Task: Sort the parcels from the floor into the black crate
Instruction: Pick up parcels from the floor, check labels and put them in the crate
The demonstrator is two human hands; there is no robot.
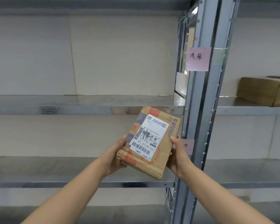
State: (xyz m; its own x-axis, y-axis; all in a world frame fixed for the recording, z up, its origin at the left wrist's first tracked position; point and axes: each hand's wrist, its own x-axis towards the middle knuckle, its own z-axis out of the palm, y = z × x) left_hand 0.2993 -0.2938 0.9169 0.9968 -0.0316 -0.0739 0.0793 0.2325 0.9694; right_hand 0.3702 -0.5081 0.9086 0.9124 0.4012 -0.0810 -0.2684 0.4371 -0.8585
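Observation:
A flat brown cardboard parcel (149,143) with a white shipping label and barcodes is held up in front of a metal shelf rack. My left hand (115,156) grips its lower left edge. My right hand (179,155) grips its right edge. The parcel is tilted, label facing me, level with the gap between two shelves. No black crate and no floor are in view.
Steel shelves (71,109) run across the view, with an upright post (199,102) right of the parcel. A pink note (198,59) is stuck on the post, another (188,146) lower down. A brown box (263,91) sits on the right-hand shelf.

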